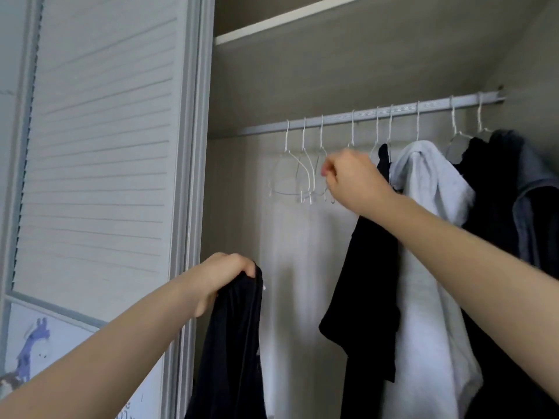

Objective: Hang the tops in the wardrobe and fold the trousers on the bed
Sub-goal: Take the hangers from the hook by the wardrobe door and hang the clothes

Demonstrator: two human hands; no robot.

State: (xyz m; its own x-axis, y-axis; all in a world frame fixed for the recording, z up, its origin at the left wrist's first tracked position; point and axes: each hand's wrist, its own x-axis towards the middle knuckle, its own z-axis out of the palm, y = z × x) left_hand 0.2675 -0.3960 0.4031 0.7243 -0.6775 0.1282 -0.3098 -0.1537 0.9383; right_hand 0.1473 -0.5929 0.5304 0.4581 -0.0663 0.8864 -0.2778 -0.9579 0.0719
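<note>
I face the open wardrobe. My left hand [225, 278] grips the top edge of a black garment [233, 352] that hangs down at the lower middle. My right hand [351, 179] is raised below the rail [372, 111], its fingers curled and pinching at an empty white wire hanger [325, 176]. Several empty white hangers [295, 170] hang just left of that hand. Right of it hang a black top [369, 282], a white top [429, 267] and dark clothes [499, 192].
A louvred sliding door [99, 140] covers the left side, with a picture panel [45, 337] at its bottom. A shelf [302, 19] runs above the rail. The wardrobe's back wall [290, 282] shows bare between the held garment and the hung black top.
</note>
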